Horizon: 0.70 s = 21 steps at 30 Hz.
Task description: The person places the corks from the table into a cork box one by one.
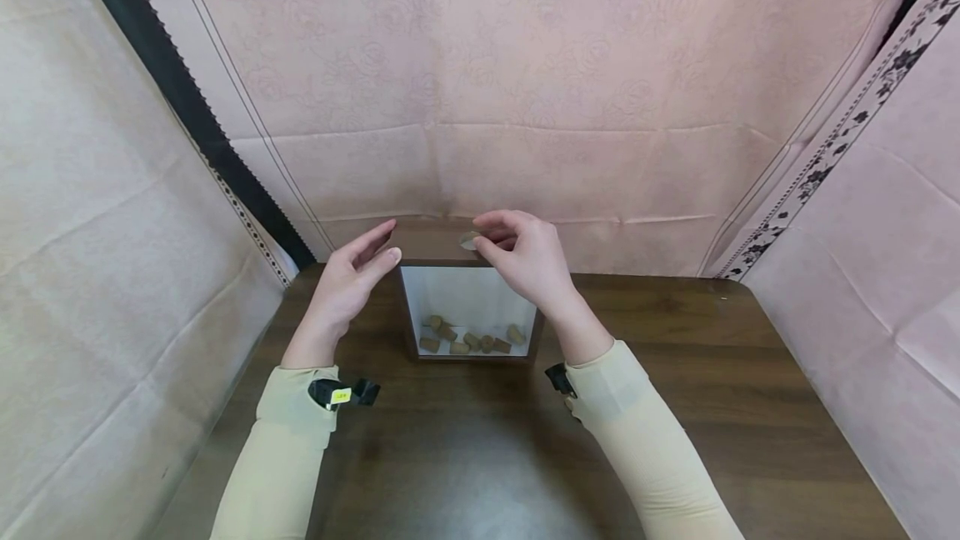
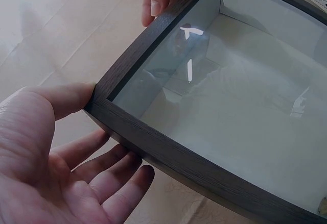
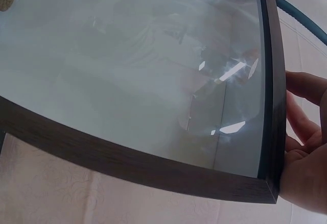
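Observation:
A dark-framed shadow box [image 1: 469,307] with a glass front stands upright on the table. Several corks [image 1: 472,343] lie inside along its bottom. My left hand [image 1: 347,286] is at the box's upper left corner; in the left wrist view its thumb [image 2: 74,99] touches the frame and its fingers extend loosely along the side. Over the top edge, my right hand [image 1: 528,257] has its fingers bent beside a pale oval opening [image 1: 469,241]. A gap shows between its thumb and forefinger, with nothing visible held there.
The box stands near the far edge of the brown wooden table [image 1: 675,373]. Pale cloth [image 1: 562,90] hangs behind and on both sides. Black straps circle both wrists over light sleeves. Reflections on the glass [image 3: 127,71] partly obscure the inside.

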Each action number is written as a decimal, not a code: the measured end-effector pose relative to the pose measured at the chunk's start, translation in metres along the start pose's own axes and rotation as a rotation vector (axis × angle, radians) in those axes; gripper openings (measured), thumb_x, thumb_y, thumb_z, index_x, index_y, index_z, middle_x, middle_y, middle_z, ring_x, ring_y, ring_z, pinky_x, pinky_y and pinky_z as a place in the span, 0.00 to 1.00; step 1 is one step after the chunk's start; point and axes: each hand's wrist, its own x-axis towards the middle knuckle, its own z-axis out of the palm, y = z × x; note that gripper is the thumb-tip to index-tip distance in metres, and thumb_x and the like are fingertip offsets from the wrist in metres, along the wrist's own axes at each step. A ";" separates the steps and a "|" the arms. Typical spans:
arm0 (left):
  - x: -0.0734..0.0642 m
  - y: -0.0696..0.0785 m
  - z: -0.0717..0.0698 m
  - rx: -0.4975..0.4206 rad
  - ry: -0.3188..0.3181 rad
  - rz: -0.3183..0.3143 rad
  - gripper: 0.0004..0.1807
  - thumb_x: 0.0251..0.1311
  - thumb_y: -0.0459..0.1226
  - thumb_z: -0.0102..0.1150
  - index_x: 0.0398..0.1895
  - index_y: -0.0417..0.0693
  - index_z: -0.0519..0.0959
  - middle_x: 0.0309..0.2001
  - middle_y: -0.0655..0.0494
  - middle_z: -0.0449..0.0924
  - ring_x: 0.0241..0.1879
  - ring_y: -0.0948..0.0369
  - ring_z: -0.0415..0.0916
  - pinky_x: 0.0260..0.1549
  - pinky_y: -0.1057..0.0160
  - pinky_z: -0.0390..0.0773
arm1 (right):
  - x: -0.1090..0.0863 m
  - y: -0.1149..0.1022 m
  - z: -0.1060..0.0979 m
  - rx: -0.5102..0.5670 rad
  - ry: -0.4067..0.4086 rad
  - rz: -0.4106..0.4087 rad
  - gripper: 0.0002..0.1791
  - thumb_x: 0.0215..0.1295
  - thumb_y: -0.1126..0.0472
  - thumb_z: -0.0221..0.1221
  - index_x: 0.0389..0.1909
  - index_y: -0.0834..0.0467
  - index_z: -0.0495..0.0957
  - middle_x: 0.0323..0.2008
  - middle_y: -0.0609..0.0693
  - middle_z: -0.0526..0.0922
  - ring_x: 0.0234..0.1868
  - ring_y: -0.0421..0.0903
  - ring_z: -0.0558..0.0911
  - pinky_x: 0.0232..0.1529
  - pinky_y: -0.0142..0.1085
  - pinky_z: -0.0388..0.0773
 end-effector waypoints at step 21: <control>-0.001 0.000 0.001 0.003 0.012 -0.001 0.36 0.75 0.54 0.64 0.82 0.58 0.68 0.81 0.54 0.65 0.80 0.50 0.61 0.76 0.38 0.61 | -0.012 0.011 -0.011 0.292 0.009 -0.068 0.11 0.72 0.59 0.71 0.52 0.56 0.89 0.46 0.45 0.90 0.44 0.44 0.87 0.47 0.39 0.86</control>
